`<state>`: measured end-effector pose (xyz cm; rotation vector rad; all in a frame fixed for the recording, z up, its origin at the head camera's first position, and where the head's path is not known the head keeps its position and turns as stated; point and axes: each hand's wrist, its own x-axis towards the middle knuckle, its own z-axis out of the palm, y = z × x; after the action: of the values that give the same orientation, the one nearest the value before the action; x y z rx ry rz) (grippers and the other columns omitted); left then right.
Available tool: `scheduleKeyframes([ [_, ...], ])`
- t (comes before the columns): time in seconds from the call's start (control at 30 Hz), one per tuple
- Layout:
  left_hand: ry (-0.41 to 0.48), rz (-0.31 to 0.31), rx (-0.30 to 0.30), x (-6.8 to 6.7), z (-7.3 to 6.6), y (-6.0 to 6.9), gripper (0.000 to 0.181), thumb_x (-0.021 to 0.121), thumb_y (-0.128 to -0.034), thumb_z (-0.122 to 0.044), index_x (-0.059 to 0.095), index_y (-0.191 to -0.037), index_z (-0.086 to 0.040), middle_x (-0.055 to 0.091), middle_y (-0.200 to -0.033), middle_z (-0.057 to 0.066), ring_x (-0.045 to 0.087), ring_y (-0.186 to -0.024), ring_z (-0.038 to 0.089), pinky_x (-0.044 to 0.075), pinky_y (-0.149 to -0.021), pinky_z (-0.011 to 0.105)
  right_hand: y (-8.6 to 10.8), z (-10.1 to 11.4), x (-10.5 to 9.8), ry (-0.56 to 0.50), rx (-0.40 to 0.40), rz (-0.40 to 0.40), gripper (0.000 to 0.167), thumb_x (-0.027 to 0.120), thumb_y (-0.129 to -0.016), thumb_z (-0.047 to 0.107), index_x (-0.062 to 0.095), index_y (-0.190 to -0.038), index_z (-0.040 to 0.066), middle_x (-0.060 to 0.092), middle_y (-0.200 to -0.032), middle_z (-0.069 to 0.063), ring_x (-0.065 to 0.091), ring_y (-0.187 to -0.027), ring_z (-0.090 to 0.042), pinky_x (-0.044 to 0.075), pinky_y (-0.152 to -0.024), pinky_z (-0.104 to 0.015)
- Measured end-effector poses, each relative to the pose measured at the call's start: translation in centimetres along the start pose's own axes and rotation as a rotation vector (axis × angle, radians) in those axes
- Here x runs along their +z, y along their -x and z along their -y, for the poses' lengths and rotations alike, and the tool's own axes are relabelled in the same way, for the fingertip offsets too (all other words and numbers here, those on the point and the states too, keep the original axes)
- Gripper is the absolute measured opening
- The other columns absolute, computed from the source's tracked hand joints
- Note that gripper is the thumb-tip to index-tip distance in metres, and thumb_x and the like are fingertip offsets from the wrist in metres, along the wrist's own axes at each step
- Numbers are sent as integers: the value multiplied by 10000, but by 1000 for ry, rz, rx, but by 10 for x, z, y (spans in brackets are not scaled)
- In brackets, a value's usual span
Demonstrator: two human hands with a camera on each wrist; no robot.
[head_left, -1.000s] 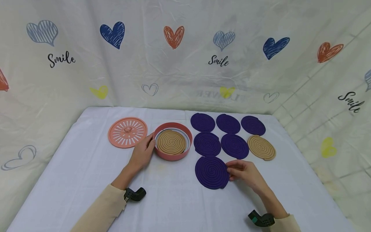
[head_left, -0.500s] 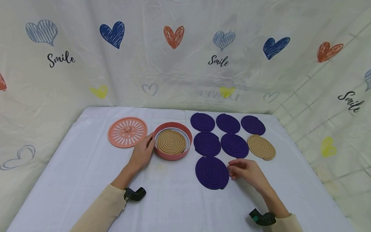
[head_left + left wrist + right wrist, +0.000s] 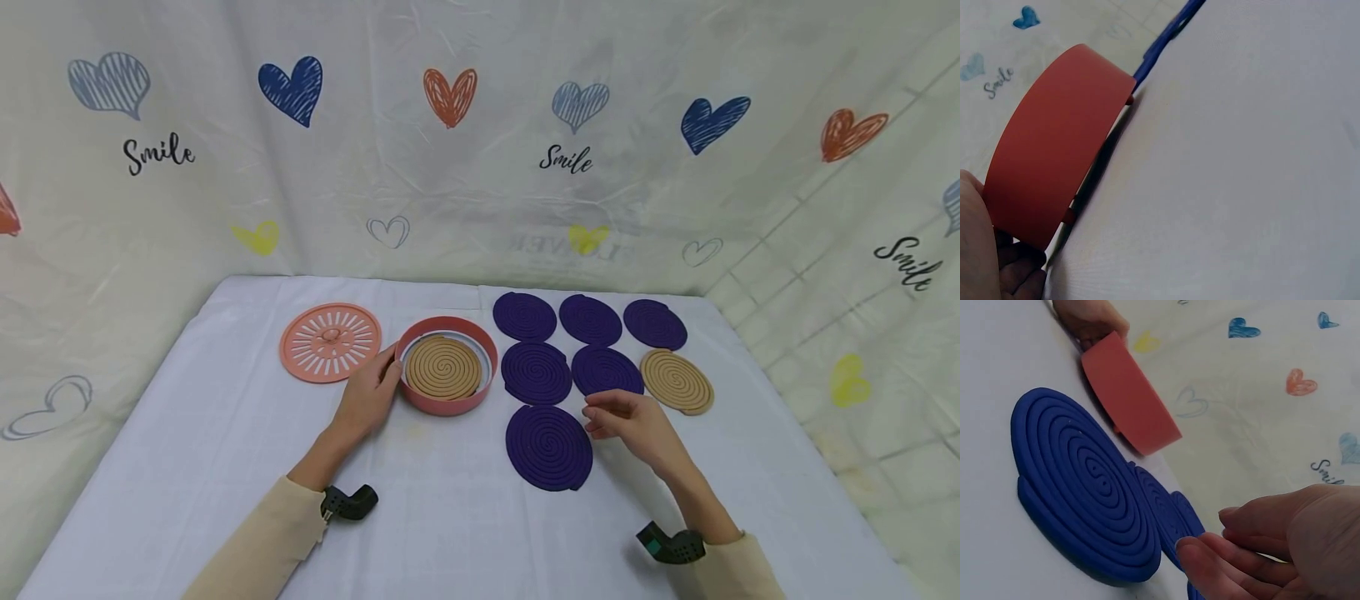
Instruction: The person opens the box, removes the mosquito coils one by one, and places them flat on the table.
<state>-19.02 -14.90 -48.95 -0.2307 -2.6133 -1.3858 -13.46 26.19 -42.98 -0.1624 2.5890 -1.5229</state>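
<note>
A round coral-red mosquito coil holder (image 3: 444,407) stands on the table with a tan mosquito coil (image 3: 442,367) lying inside it. My left hand (image 3: 367,393) grips its left side; in the left wrist view the thumb lies against the red wall (image 3: 1060,144) and the fingers reach beneath. My right hand (image 3: 636,427) hovers with nothing in it, fingers loosely bent, right of the front purple mosquito coil (image 3: 549,447). In the head view it overlaps the lower edge of another purple coil (image 3: 603,367). The right wrist view shows the front coil (image 3: 1088,481) flat and apart from the fingers.
Several more purple coils (image 3: 536,373) lie in rows at the back right, with a second tan coil (image 3: 677,382) at their right end. A slotted coral lid (image 3: 330,337) lies left of the holder. A printed curtain (image 3: 480,167) hangs behind the table.
My right hand has come away from the front purple coil's right edge, lifting and shifting slightly toward the back. My left hand and the holder have stayed in place.
</note>
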Motion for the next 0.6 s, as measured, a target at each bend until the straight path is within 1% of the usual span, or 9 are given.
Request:
scheduleKeyframes([
  [0.4,7,5,0,0,1,0,497,437,-1060,-313,462,-1508,-98,544,-1488,105,478,-1417,258,405,-1149,498,-18,22,8,-25,-46,-10,386,688,-950,180,641,-1232,-78,700,-1095,-308,746,-840,-166,620,-760,-280],
  [0.6,3,4,0,0,0,0,500,432,-1061,-324,461,-1509,-104,545,-1488,101,479,-1417,257,408,-1147,497,-31,29,12,-30,-69,4,412,689,-952,198,630,-1266,-62,695,-1122,-301,750,-853,-199,625,-787,-348],
])
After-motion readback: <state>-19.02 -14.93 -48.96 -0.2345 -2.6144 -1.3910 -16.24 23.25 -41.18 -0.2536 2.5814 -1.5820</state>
